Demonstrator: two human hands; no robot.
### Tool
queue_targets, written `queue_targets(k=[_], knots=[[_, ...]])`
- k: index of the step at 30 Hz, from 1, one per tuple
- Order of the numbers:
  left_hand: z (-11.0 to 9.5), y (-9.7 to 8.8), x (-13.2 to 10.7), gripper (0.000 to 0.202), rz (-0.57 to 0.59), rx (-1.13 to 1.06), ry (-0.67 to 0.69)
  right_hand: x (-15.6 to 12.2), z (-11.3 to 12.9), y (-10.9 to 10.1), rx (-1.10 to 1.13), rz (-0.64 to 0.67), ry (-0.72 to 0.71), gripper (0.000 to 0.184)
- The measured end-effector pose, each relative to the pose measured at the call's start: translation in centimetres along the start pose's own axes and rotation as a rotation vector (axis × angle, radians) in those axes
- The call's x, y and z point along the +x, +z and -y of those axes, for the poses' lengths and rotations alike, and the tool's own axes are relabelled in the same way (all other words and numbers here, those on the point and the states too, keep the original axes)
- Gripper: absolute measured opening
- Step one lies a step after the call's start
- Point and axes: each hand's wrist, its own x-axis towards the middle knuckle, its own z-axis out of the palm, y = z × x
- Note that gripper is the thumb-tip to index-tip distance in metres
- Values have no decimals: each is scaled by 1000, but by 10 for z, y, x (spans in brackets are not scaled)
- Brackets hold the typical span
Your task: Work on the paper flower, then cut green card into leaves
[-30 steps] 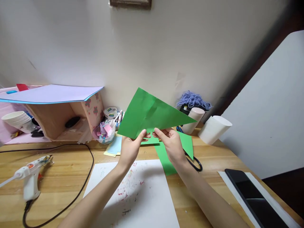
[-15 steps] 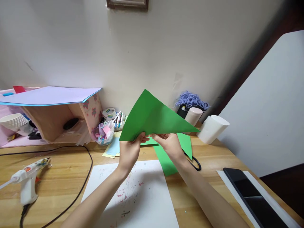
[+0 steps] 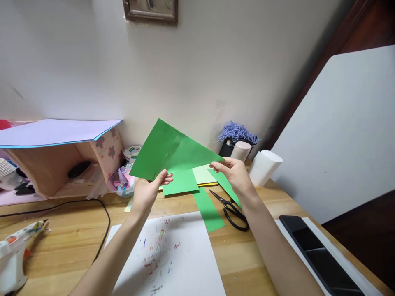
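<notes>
Both hands hold a folded green paper triangle (image 3: 168, 152) up above the wooden desk (image 3: 64, 242). My left hand (image 3: 149, 189) pinches its lower edge near the left corner. My right hand (image 3: 234, 174) pinches the pointed right tip. Under the triangle lie other green paper pieces (image 3: 208, 209) and a light green sheet (image 3: 203, 174). Black scissors (image 3: 231, 209) rest on the desk just below my right hand.
A white sheet (image 3: 179, 263) with coloured specks lies in front of me. A glue gun (image 3: 15, 250) and its black cord (image 3: 103, 230) are at left, a black tablet (image 3: 317, 255) at right. White rolls (image 3: 263, 166), purple yarn (image 3: 237, 132) and a cardboard shelf (image 3: 52, 160) line the wall.
My hands have moved apart along the triangle's lower edge: the right one slid to the right tip, the left toward the left corner. The camera view shifted right, uncovering the scissors.
</notes>
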Motion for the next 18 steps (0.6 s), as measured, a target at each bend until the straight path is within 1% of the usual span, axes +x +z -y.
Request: queue_targets(k=[5,7,9,11,14,16,18], knots=[[6,-7,6,30,5,12,-9,6,-1,-17,4,-71,1,22],[8,-10,9,31,8,26,-3,9,1,-21,19,-110,-11,22],[8,-12,12,31,28,17,-2,10,3,-23,52,-115,-6,26],[8,-14,14,30,80,2,-15,9,7,-24,58,-42,47,33],[8,-16,17,33,168,-8,-25,6,8,-23,-29,182,147,40],[8,-17,18,35,204,-5,-18,4,6,-21,-88,312,179,41],[7,-16,16,36,219,14,-12,1,3,-17,-100,369,168,37]])
